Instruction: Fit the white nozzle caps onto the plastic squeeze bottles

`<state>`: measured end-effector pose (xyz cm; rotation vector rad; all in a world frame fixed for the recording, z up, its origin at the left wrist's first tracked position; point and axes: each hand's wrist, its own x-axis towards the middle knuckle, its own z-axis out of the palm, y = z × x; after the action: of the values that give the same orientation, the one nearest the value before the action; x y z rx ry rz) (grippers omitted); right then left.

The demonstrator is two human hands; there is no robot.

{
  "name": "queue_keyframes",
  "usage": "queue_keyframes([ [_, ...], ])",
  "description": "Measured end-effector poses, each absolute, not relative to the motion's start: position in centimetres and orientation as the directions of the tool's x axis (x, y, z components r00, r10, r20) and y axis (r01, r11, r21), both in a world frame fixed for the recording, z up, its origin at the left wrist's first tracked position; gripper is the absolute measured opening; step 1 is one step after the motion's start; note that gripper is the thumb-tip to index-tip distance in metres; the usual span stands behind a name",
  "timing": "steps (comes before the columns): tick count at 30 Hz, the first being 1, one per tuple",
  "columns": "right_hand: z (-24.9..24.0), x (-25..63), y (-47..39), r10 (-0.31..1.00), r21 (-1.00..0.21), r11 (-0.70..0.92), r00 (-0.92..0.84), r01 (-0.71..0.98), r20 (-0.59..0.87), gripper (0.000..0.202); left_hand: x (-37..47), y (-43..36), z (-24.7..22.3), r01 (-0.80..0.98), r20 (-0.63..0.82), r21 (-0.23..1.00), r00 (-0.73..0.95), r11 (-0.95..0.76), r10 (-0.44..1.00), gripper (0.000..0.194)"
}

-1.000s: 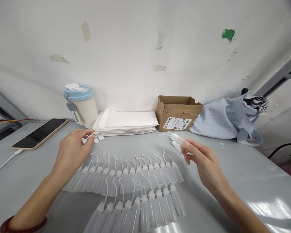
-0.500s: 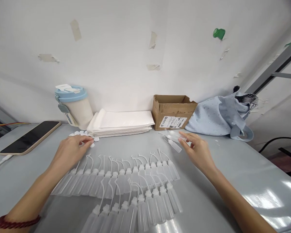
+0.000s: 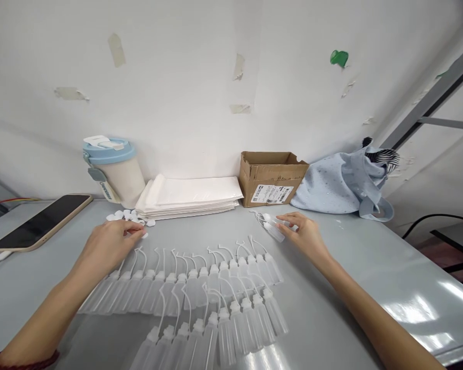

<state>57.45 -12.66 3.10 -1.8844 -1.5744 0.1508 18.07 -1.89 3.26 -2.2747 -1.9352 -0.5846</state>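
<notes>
My left hand (image 3: pixel 108 245) rests at the left of the table, thumb and forefinger pinched on a small white cap (image 3: pixel 145 235). More white caps (image 3: pixel 125 214) lie just beyond its fingers. My right hand (image 3: pixel 304 234) grips the body of a small translucent plastic bottle (image 3: pixel 271 218) with a thin bent tail, near the box. A second such bottle (image 3: pixel 274 231) lies right beside it, under the fingertips. Between my arms, several similar bottles lie in two rows, a back row (image 3: pixel 193 288) and a front row (image 3: pixel 226 336), their thin tails pointing away from me.
White envelopes or sheets (image 3: pixel 195 192) are stacked against the wall, next to an open cardboard box (image 3: pixel 270 180). A blue-lidded cup (image 3: pixel 118 169) and a charging phone (image 3: pixel 42 221) stand left. A light blue fabric bag (image 3: pixel 327 185) is at the right.
My left fingers have drawn slightly toward me with the cap. My right hand has moved a little left and toward me with the bottle. The view has shifted slightly.
</notes>
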Motion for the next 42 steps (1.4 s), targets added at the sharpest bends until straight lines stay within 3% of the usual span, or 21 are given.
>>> queue_keyframes([
  [5,4.7,56.6,-13.4,0.935,-0.550,-0.041,0.226,0.834,0.274,0.029,17.9,-2.3,4.2,0.966,0.257,0.159,0.157,-0.202,0.954,0.036],
  [9,6.6,55.7,-14.8,0.991,-0.552,-0.008,0.080,0.834,0.106,0.020,18.1,-2.6,5.2,0.959,0.098,0.189,0.197,-0.213,0.975,0.034],
  [13,7.7,55.2,-15.9,0.996,-0.565,0.005,-0.055,0.825,-0.071,0.022,18.7,-2.6,5.3,0.969,0.076,0.175,0.164,-0.175,0.983,0.033],
  [19,8.0,54.6,-16.3,0.960,-0.564,-0.052,-0.115,0.824,-0.256,0.027,19.4,-2.8,5.1,0.980,0.089,0.136,0.132,-0.143,0.987,0.040],
  [29,7.6,54.3,-16.4,0.957,-0.533,-0.081,-0.083,0.842,-0.277,0.023,20.3,-3.3,5.4,0.992,0.166,0.093,0.067,-0.083,0.984,0.050],
  [42,6.8,53.7,-16.3,0.973,-0.498,-0.162,0.054,0.852,-0.225,0.022,20.0,-3.4,5.7,0.963,0.173,0.249,0.060,-0.102,0.983,0.037],
])
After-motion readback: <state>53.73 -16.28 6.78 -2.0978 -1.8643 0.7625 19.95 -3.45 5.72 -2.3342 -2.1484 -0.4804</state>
